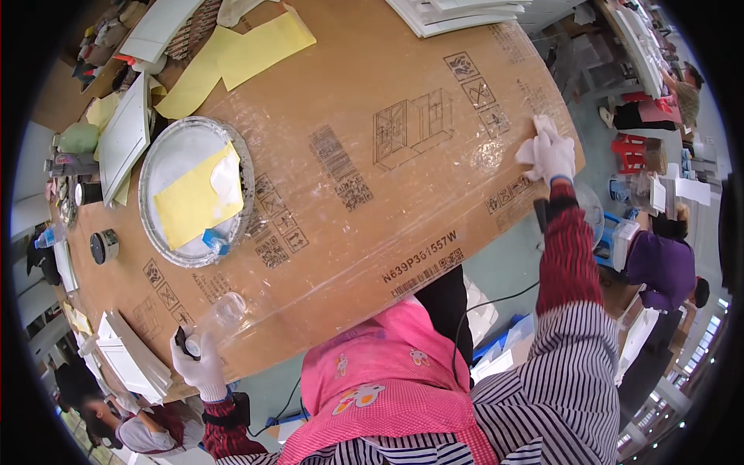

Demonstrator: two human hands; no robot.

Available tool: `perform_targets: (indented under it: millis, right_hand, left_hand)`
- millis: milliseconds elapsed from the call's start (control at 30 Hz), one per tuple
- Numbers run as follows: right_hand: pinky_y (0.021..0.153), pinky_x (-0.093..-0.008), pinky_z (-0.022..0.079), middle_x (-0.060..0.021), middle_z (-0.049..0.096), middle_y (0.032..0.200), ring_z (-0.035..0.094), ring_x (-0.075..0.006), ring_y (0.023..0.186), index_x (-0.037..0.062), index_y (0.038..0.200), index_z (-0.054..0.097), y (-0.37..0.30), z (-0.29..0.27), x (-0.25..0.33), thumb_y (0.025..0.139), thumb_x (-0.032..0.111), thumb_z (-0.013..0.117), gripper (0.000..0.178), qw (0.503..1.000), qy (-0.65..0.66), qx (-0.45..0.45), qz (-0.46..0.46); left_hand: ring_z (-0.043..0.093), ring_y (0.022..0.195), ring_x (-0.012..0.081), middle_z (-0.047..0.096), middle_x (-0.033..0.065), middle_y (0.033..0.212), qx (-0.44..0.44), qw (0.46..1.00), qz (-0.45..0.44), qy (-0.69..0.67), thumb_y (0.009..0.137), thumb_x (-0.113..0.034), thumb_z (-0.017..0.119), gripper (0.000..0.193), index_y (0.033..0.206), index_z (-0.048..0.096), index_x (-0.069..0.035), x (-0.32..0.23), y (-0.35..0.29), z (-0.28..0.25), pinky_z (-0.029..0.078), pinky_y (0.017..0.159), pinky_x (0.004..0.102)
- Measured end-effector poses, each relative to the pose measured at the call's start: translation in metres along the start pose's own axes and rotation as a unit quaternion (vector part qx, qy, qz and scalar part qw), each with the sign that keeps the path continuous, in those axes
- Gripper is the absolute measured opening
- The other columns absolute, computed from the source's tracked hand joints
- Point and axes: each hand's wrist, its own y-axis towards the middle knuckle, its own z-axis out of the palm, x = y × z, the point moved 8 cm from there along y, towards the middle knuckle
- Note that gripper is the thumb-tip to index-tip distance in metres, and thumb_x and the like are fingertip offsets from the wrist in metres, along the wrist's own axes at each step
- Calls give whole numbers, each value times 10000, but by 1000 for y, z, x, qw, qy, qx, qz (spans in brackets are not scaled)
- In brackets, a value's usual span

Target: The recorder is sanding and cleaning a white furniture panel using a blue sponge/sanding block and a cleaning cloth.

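My left hand (200,364), in a white glove, is at the table's near left edge. Its fingers close round the neck end of a clear plastic bottle (226,310) with a black part at its top; the bottle lies tilted over the cardboard. Far to the right, my gloved right hand (556,155) rests at the right edge of the tabletop. Its fingers are bent over a white wad (526,153) that looks like cloth, hard to tell from the glove. Brown printed cardboard (325,240) under shiny clear film covers the table.
A round white lid or tub (147,194) carries a yellow sheet (186,203) and a small blue block (215,241). Nearby stands a dark jar (104,247). White panels (133,360) lie near left, more panels (457,14) at the far edge. Co-workers (663,260) are on both sides.
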Motion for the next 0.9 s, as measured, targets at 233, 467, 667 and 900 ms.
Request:
perform_targets:
  millis: [233,467,667,900]
  right_hand:
    - [541,-448,412,-84,573,819,579,-233,731,70,997,646,-77,44,355,913,226,582,188,978,-125,-109,-126]
    - [657,-336,534,4,681,938,680,-183,826,215,915,673,-206,79,499,867,217,665,49,874,330,334,-123]
    - [738,-281,549,-40,679,898,680,-150,801,88,953,729,-107,9,226,820,231,764,198,957,-32,159,-243]
    - [887,-472,457,-163,608,1069,570,-347,1008,94,1117,633,-132,18,215,892,312,657,314,976,-170,-130,30]
  left_hand:
    - [599,946,151,643,71,1010,-6,1000,-26,5,862,-48,725,345,1174,607,42,-1,-4,-18,490,890,295]
    - [587,966,152,615,55,1027,-32,999,2,-9,891,-49,729,314,1162,600,44,14,2,-16,488,894,297]
    - [575,994,162,616,75,1071,-33,999,14,31,910,-69,745,379,1233,592,56,8,-3,-26,500,887,300]
    - [596,1001,197,641,92,1083,-41,999,22,9,894,-79,766,412,1241,597,63,31,0,-21,491,929,324]
